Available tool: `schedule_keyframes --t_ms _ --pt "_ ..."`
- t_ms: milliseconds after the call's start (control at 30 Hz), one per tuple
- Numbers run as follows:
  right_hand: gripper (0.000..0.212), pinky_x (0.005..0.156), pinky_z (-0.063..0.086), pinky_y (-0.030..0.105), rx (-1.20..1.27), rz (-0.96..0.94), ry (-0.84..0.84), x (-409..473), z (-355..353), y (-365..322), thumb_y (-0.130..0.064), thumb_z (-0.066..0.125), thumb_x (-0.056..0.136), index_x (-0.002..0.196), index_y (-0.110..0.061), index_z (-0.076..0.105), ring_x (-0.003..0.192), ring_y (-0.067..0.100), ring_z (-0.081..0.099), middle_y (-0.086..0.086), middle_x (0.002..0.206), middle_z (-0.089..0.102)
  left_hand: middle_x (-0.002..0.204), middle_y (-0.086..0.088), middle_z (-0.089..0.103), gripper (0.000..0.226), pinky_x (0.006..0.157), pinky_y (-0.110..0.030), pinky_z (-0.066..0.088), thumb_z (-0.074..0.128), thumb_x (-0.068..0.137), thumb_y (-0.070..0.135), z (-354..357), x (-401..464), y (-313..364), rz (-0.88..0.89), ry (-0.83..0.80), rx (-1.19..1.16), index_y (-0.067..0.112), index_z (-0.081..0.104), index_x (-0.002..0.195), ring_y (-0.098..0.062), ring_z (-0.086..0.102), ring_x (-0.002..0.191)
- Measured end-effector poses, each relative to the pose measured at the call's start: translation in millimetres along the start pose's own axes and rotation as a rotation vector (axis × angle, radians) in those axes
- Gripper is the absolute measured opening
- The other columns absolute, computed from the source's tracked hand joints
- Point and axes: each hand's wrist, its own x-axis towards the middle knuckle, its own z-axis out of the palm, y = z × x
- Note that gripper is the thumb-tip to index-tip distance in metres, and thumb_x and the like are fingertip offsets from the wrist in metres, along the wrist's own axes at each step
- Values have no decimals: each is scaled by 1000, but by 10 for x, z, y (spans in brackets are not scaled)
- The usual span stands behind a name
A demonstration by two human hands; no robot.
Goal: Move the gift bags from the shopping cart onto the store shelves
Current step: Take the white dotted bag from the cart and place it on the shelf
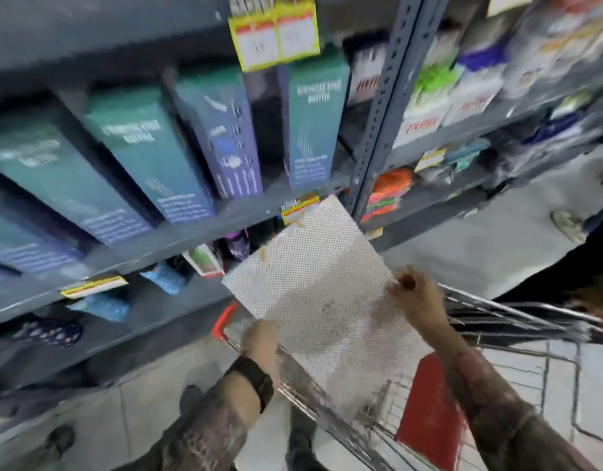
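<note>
A flat white gift bag (313, 287) with small dots is held above the wire shopping cart (517, 321), tilted toward the grey shelves (177, 232). My left hand (261, 338) grips its lower left edge, close to the cart's red corner. My right hand (415, 294) pinches the bag's right edge. A dark watch sits on my left wrist. The bag's top corner reaches up near the upright post of the shelving. The picture is blurred by motion.
Tall teal and blue boxes (150, 147) fill the upper shelf. Small blue packets (167, 277) lie on the lower shelf, with yellow price tags (92, 285) on the edges. A red flap (429, 409) is in the cart. Another person's shoe (568, 226) stands on the floor at right.
</note>
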Motion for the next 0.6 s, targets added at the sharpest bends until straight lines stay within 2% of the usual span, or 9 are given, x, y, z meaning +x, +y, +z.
schedule_keyframes --t_ms 67,100,133,167,233,300,367,500,600 --pt "32 60 42 27 135 -112 45 -80 -188 -409 4 74 84 66 -15 56 53 -1 47 -11 62 53 82 -15 64 15 56 -27 47 56 89 -2 -144 -317 274 273 -60 2 7 68 85 -22 58 59" --pt "35 62 43 26 199 -163 67 -135 -268 -612 6 73 86 67 -18 57 56 -2 50 -11 65 56 100 -16 74 20 72 -34 56 58 90 -2 -224 -483 423 407 -109 -14 6 72 102 -27 70 78" --pt "34 65 45 23 261 -221 85 -176 -330 -814 8 72 87 69 -19 60 60 0 53 -12 69 60 116 -18 74 30 88 -40 55 59 92 -3 -303 -600 580 525 -145 -30 7 70 118 -32 72 100" --pt "31 70 46 25 323 -268 97 -213 -374 -987 9 71 88 74 -18 64 66 4 56 -8 75 63 127 -20 70 40 96 -44 51 58 93 -4 -392 -703 723 632 -189 -62 10 65 131 -37 67 114" --pt "21 74 49 33 473 -306 110 -326 -422 -1324 5 72 90 85 -15 72 74 14 61 0 84 70 133 -23 63 53 98 -55 49 53 97 -7 -562 -892 1001 862 -245 -22 15 54 145 -44 62 115" --pt "12 79 56 38 568 -334 101 -456 -460 -1616 -2 74 90 96 -11 77 84 22 71 8 95 80 137 -17 63 60 100 -53 49 49 100 -8 -705 -1054 1252 1049 -243 12 23 48 151 -36 62 115" --pt "14 81 57 38 615 -375 123 -546 -492 -1849 -2 75 89 98 -11 79 88 24 74 13 98 81 139 -11 63 63 96 -41 51 49 100 -7 -825 -1200 1470 1138 -222 11 33 48 150 -21 63 112" --pt "17 69 57 33 692 -378 99 -666 -488 -2101 -3 75 90 96 -18 80 83 20 73 7 94 82 143 -13 60 67 108 -50 49 49 100 -8 -971 -1340 1681 1209 -212 35 32 43 153 -35 60 127" --pt "23 58 57 21 696 -385 100 -696 -462 -2215 -3 75 89 91 -25 81 75 12 74 2 89 82 144 -13 60 69 111 -50 46 49 99 -9 -1012 -1379 1729 1226 -197 34 36 44 151 -36 56 131"
